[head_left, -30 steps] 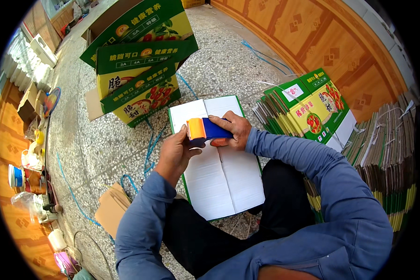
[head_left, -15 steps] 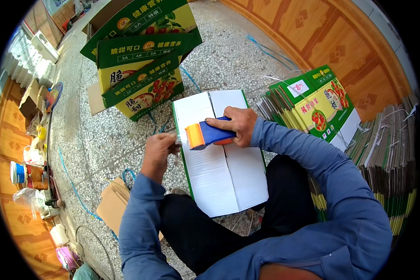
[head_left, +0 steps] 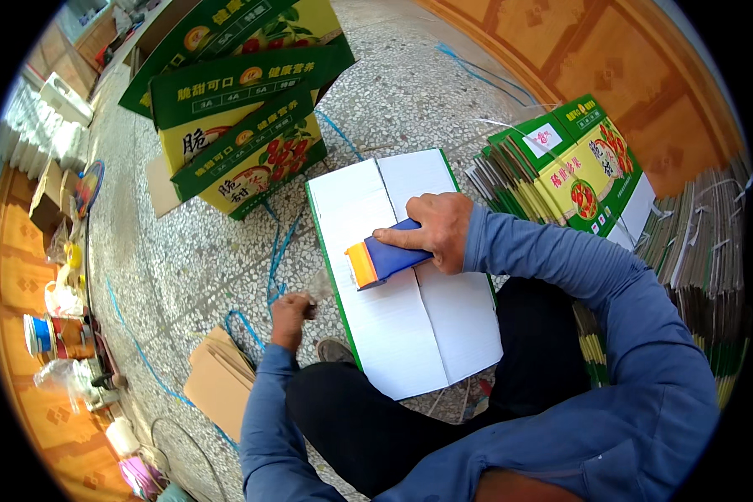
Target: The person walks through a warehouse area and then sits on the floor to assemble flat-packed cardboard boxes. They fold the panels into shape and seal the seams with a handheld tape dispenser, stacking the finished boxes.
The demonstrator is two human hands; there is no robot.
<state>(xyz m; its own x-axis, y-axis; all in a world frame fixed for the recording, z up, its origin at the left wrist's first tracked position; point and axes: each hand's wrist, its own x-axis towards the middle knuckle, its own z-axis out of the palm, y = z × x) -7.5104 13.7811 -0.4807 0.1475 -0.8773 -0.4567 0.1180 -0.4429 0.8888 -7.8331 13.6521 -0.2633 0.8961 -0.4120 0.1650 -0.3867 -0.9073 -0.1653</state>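
Note:
A carton point(head_left: 393, 343) with a white face, a lengthwise middle seam and green edges stands in front of my knees. My right hand point(head_left: 443, 230) grips a blue and orange tape dispenser point(head_left: 397, 255), its orange end pointing left, over the white face across the seam. Off the carton's left edge, my left hand point(head_left: 291, 318) is closed with the fingers pinched. A faint, see-through strip of clear tape point(head_left: 320, 284) shows between these fingers and the carton's edge; how far it runs is hard to see.
Printed green and yellow cartons point(head_left: 251, 159) stand at the upper left. Folded printed cartons point(head_left: 573, 176) and a stack of flat cardboard point(head_left: 699, 259) lie at the right. Brown cardboard pieces point(head_left: 217, 381) and blue strapping point(head_left: 280, 259) lie on the speckled floor.
My left hand has moved down and away from the carton's left edge. My right hand and the tape dispenser have shifted slightly in the picture, as the whole view has moved a little.

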